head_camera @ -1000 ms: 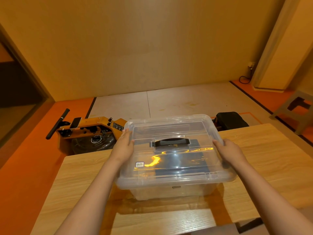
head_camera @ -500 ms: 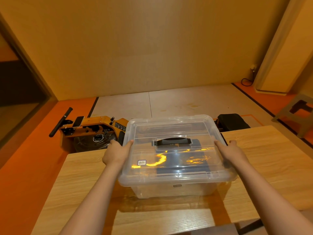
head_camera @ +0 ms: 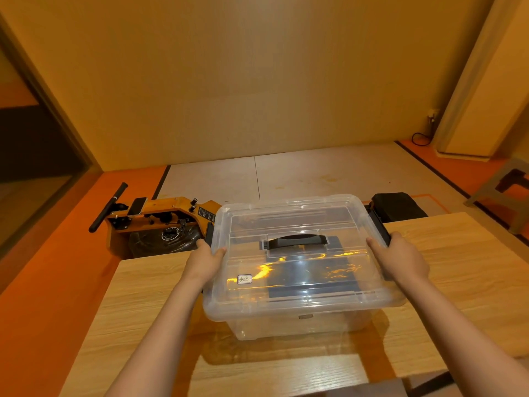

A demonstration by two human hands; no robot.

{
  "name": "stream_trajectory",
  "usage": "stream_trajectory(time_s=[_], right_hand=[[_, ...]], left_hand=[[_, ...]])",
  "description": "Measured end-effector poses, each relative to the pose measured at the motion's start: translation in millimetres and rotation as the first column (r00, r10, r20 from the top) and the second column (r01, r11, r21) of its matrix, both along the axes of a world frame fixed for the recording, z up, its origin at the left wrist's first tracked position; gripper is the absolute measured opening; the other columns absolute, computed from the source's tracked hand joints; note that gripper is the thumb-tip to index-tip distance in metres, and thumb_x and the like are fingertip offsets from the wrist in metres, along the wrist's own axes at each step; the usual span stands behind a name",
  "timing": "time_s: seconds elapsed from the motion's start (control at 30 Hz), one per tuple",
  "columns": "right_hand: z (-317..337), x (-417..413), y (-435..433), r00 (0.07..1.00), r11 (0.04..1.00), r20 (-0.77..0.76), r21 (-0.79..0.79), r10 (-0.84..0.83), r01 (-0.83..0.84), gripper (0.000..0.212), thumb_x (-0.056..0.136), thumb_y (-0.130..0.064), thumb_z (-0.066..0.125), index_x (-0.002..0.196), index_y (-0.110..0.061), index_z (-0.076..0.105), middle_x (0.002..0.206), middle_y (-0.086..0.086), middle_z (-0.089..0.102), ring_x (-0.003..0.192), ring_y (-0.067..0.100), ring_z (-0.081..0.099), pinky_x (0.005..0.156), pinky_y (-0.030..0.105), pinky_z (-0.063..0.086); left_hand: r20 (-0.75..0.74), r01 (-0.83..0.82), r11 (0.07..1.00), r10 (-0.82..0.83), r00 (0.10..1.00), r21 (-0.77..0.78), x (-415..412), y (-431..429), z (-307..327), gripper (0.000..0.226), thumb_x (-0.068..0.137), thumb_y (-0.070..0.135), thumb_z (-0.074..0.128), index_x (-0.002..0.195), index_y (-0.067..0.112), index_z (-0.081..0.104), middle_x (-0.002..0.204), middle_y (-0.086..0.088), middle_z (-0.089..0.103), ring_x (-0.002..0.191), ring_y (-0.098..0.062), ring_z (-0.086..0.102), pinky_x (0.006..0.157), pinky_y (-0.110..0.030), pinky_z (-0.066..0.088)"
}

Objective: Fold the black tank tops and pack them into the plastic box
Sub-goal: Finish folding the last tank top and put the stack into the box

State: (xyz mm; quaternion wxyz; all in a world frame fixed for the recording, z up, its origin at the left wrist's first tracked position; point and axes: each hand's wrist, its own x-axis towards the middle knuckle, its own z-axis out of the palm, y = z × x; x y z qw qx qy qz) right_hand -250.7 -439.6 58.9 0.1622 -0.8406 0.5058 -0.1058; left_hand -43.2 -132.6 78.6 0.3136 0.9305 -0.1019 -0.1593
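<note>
Grips have shifted off the lid (head_camera: 286, 213) top: left hand (head_camera: 204, 260) curls round the left latch (head_camera: 208, 234), right hand (head_camera: 400, 259) round the right latch (head_camera: 379, 224). Box (head_camera: 300, 325) sits mid-frame on the desk (head_camera: 143, 296), tops (head_camera: 309, 270) inside.

Seemingly a home room; wooden table (head_camera: 143, 296), rowing machine (head_camera: 160, 216), stool (head_camera: 490, 188) on orange floor (head_camera: 57, 282).

one plastic box (head_camera: 300, 328), two hands (head_camera: 204, 262) (head_camera: 400, 262), one table (head_camera: 143, 296)
</note>
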Motion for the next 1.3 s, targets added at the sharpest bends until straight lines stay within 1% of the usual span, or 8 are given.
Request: stream_trajectory(time_s=[0.13, 0.27, 0.37, 0.5, 0.63, 0.97, 1.2, 1.3], right_hand=[[0.4, 1.6, -0.1, 1.0, 1.0, -0.017, 0.003, 0.001, -0.001, 0.052, 0.094, -0.055, 0.044, 0.115, -0.008, 0.051, 0.097, 0.013, 0.064, 0.083, 0.033, 0.06, 0.059, 0.034, 0.043], [0.4, 2.7, 0.8, 1.0, 1.0, -0.018, 0.011, 0.002, -0.002, 0.053, 0.094, -0.055, 0.044, 0.116, -0.008, 0.05, 0.098, 0.014, 0.064, 0.085, 0.034, 0.061, 0.062, 0.035, 0.045], [-0.3, 1.8, 1.9, 1.0, 1.0, -0.015, 0.01, 0.005, -0.005, 0.053, 0.094, -0.055, 0.043, 0.118, -0.008, 0.049, 0.098, 0.014, 0.064, 0.085, 0.034, 0.061, 0.061, 0.036, 0.046], [0.3, 0.5, 0.7, 1.0, 0.999, 0.022, 0.031, 0.021, -0.022, 0.053, 0.094, -0.052, 0.046, 0.122, -0.007, 0.049, 0.1, 0.015, 0.064, 0.087, 0.034, 0.061, 0.061, 0.035, 0.045], [1.2, 0.9, -0.9, 0.989, 0.993, 0.12, 0.063, 0.087, -0.095, 0.05, 0.094, -0.045, 0.051, 0.128, -0.008, 0.049, 0.104, 0.014, 0.065, 0.088, 0.034, 0.062, 0.062, 0.036, 0.047], [4.5, 0.7, 2.8, 0.986, 0.987, 0.066, -0.067, 0.151, -0.146, 0.044, 0.097, -0.038, 0.05, 0.132, -0.011, 0.051, 0.101, 0.013, 0.069, 0.087, 0.033, 0.064, 0.06, 0.036, 0.05], [5.0, 1.3, 2.4, 0.982, 0.986, 0.09, 0.009, 0.164, -0.165, 0.053, 0.099, -0.034, 0.048, 0.145, -0.01, 0.037, 0.116, 0.018, 0.065, 0.101, 0.036, 0.062, 0.074, 0.042, 0.053], [6.4, 3.5, 0.9, 0.979, 0.979, 0.074, 0.063, 0.188, -0.192, 0.057, 0.1, -0.032, 0.044, 0.15, -0.012, 0.026, 0.117, 0.019, 0.064, 0.1, 0.037, 0.062, 0.075, 0.042, 0.051]], left_hand=[[0.013, -0.015, 1.0, 0.014, 1.0, 0.018, 0.0, -2.0, 1.3, 0.05, 0.1, 0.031, 0.048, 0.135, 0.0, 0.031, 0.125, -0.022, 0.056, 0.112, -0.037, 0.057, 0.088, -0.045, 0.05], [0.085, -0.026, 0.999, 0.023, 0.996, 0.038, -8.4, -8.4, 1.8, 0.048, 0.102, 0.025, 0.043, 0.141, 0.001, 0.027, 0.121, -0.023, 0.059, 0.11, -0.038, 0.058, 0.08, -0.04, 0.047], [0.031, -0.011, 1.0, 0.011, 0.999, -0.002, -6.4, -7.6, 1.8, 0.05, 0.103, 0.024, 0.041, 0.144, 0.002, 0.022, 0.125, -0.024, 0.056, 0.114, -0.038, 0.056, 0.085, -0.041, 0.046], [-0.142, -0.014, 0.951, -0.032, 0.989, -0.31, -1.8, 3.7, 2.2, 0.054, 0.1, 0.022, 0.049, 0.148, 0.017, 0.024, 0.129, -0.006, 0.051, 0.12, -0.03, 0.052, 0.096, -0.045, 0.047], [-0.128, -0.029, 0.877, -0.037, 0.991, -0.48, -9.9, 6.7, 1.8, 0.052, 0.098, 0.015, 0.053, 0.145, 0.025, 0.034, 0.123, 0.002, 0.051, 0.117, -0.024, 0.053, 0.095, -0.044, 0.048], [-0.095, -0.019, 0.871, -0.031, 0.995, -0.49, -11.2, 4.8, -1.0, 0.049, 0.098, 0.016, 0.053, 0.143, 0.024, 0.036, 0.121, 0.003, 0.051, 0.108, -0.019, 0.053, 0.09, -0.04, 0.048], [-0.108, -0.029, 0.867, -0.029, 0.994, -0.498, -13.0, 3.7, 0.2, 0.051, 0.098, 0.016, 0.052, 0.145, 0.024, 0.033, 0.119, 0.004, 0.049, 0.111, -0.02, 0.052, 0.086, -0.035, 0.047], [-0.123, -0.034, 0.869, -0.032, 0.992, -0.493, -12.6, 4.7, 0.8, 0.053, 0.098, 0.016, 0.052, 0.146, 0.024, 0.032, 0.127, 0.001, 0.05, 0.117, -0.023, 0.052, 0.093, -0.042, 0.047]])
